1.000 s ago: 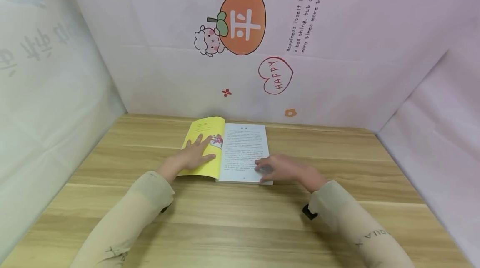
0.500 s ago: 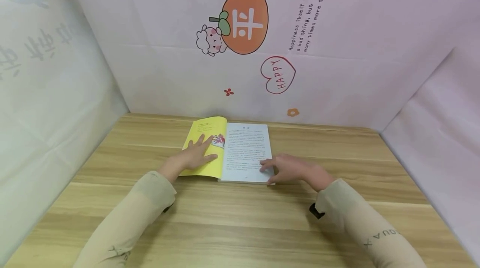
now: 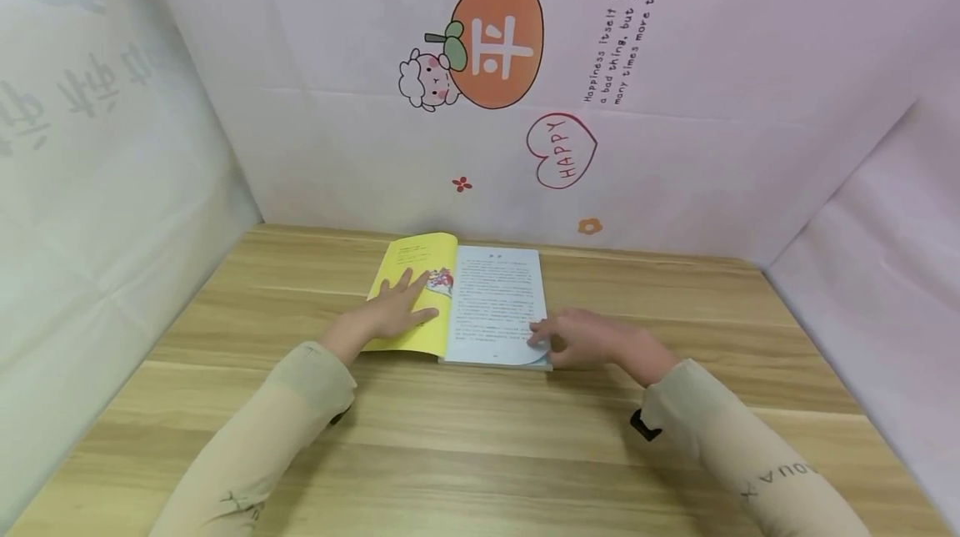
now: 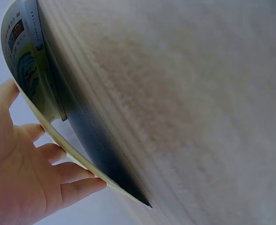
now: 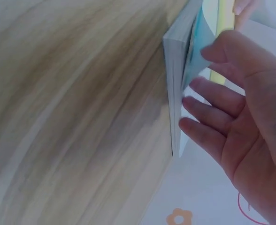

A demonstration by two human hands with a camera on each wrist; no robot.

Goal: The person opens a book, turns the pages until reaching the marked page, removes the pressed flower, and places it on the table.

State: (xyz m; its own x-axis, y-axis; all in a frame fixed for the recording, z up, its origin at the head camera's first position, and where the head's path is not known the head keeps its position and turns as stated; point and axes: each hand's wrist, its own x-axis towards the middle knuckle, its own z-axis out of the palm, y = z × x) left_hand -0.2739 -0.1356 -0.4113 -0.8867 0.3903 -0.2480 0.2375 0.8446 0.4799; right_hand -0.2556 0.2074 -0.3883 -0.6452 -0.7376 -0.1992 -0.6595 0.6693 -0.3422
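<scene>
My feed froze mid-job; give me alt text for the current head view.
An open book lies on a wooden table, the right hand lifting the near right corner of its white page, the left hand spread over its yellow left leaf. Behind stands a pale backdrop with cartoon prints.

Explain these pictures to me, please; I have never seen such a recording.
There is no machine: a person uses a bare left hand and right hand. The wide picture comes from a camera on the head, the two close ones from cameras on the wrists. On the wood-grain table lies an open book. The left hand rests, fingers spread, on its yellow page. The right hand is at the lower right corner of the white printed page, which curls up; whether the fingers pinch it is unclear.
</scene>
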